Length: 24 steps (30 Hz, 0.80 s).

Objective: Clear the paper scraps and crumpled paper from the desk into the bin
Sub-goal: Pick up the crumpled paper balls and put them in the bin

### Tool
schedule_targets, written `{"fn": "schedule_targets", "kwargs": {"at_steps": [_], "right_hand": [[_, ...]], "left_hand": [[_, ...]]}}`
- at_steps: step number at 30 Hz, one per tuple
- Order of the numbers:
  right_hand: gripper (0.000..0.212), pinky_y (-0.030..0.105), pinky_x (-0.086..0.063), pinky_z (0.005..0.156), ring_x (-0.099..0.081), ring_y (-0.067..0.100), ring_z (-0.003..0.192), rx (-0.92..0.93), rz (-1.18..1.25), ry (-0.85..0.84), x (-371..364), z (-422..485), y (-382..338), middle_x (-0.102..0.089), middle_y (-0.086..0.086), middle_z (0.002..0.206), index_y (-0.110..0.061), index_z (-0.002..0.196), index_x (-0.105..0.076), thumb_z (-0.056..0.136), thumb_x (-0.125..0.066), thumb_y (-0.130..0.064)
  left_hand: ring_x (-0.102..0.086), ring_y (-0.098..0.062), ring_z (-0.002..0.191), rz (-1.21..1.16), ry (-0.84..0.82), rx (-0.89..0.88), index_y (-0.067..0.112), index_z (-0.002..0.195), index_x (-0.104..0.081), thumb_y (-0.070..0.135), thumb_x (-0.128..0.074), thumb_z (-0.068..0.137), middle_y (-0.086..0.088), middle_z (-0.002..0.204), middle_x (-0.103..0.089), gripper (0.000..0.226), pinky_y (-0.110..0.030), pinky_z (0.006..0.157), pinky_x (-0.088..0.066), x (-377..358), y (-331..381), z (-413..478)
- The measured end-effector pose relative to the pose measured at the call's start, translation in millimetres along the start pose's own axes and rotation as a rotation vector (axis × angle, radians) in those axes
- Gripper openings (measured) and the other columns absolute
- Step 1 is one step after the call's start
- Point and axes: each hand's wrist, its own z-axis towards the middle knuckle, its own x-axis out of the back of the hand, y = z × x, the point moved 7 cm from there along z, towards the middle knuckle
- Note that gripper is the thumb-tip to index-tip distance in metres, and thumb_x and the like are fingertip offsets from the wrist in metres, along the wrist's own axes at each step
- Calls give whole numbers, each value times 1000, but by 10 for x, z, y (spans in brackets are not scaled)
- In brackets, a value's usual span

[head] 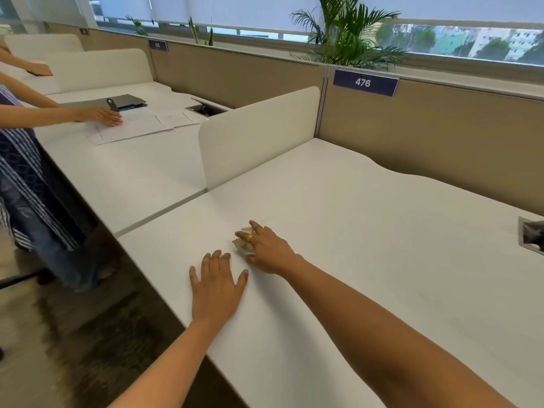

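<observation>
In the head view, the left hand (216,285) lies flat, palm down, on the white desk (368,260) near its front edge, fingers straight and slightly spread, holding nothing. Just beyond it and to its right, the right hand (269,248) reaches forward with its fingers bent over a small ball of crumpled paper (242,244), which sits on the desk surface and shows only at the fingertips; the thumb lies low on the near side. A gold ring (249,238) shows on one of that hand's fingers. The two hands are close together but do not touch. A white divider panel (256,136) stands upright at the desk's left end, and a beige partition (441,136) along the back carries a dark number plate (365,82) reading 476. A cable port (531,234) is set into the desk at the far right. On the neighbouring desk to the left, another person's hand (101,116) rests on loose printed sheets (138,126) beside a grey folder (126,101). A palm plant (353,33) stands behind the partition by the window.
</observation>
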Motion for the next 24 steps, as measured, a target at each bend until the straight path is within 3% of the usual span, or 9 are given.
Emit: {"fn": "schedule_targets", "kwargs": {"at_steps": [4, 8, 11, 13, 17, 20, 22, 24], "right_hand": [[40, 42, -46, 94, -48, 36, 119, -21, 36, 60, 0, 2, 33, -25, 11, 151, -20, 133, -45, 93, -47, -17], [25, 42, -49, 87, -54, 39, 102, -32, 106, 149, 68, -95, 74, -46, 14, 128, -9, 115, -59, 92, -50, -12], [29, 37, -47, 89, -55, 37, 104, -53, 128, 150, 99, -224, 115, -48, 14, 126, -8, 114, -60, 88, -59, -21], [28, 35, -45, 89, -56, 37, 104, -53, 128, 176, 149, -334, 152, -50, 15, 126, -8, 113, -62, 90, -56, -24], [24, 32, -43, 89, -57, 33, 106, -55, 150, 265, 262, -606, 311, -52, 14, 129, -7, 109, -64, 95, -47, -14], [28, 18, -40, 84, -57, 26, 109, -104, 246, 337, 317, -859, 529, -55, 7, 123, -8, 111, -65, 93, -44, -6], [28, 11, -34, 75, -54, 21, 116, -145, 372, 352, 332, -1060, 696, -57, 3, 114, -3, 100, -65, 89, -39, 1], [23, 15, -32, 79, -48, 21, 125, -154, 400, 359, 357, -1265, 842, -58, 11, 117, -2, 85, -59, 86, -37, 5]], "left_hand": [[-23, -25, 143, -9, 8, 1, 14, 138, -34, 51, -38, 91, -7, 150, -33, 60, -52, 115, -17, 2, -2, -8], [-26, -25, 141, 1, 22, -2, 14, 137, -36, 50, -40, 91, -7, 148, -35, 59, -53, 114, -19, 11, 9, -10], [-25, -24, 142, 14, 11, -5, 14, 137, -35, 51, -38, 91, -7, 149, -34, 59, -52, 114, -19, 8, 3, -5], [-23, -24, 142, 4, -5, -2, 15, 138, -34, 51, -38, 91, -7, 150, -33, 59, -52, 115, -18, 5, -3, -2], [-28, -25, 140, -24, -10, 14, 14, 136, -37, 46, -42, 91, -8, 147, -38, 55, -56, 113, -18, 48, 9, -7], [-40, -26, 132, -40, 27, 7, 13, 131, -43, 40, -50, 90, -8, 137, -50, 50, -59, 110, -18, 94, 110, -56], [-41, -24, 131, -64, 14, -9, 15, 130, -44, 38, -51, 89, -6, 135, -51, 47, -58, 110, -17, 70, 287, -114], [-38, -21, 133, -106, -23, -40, 16, 130, -43, 38, -51, 90, -3, 137, -49, 46, -56, 112, -15, 6, 561, -198]]}}
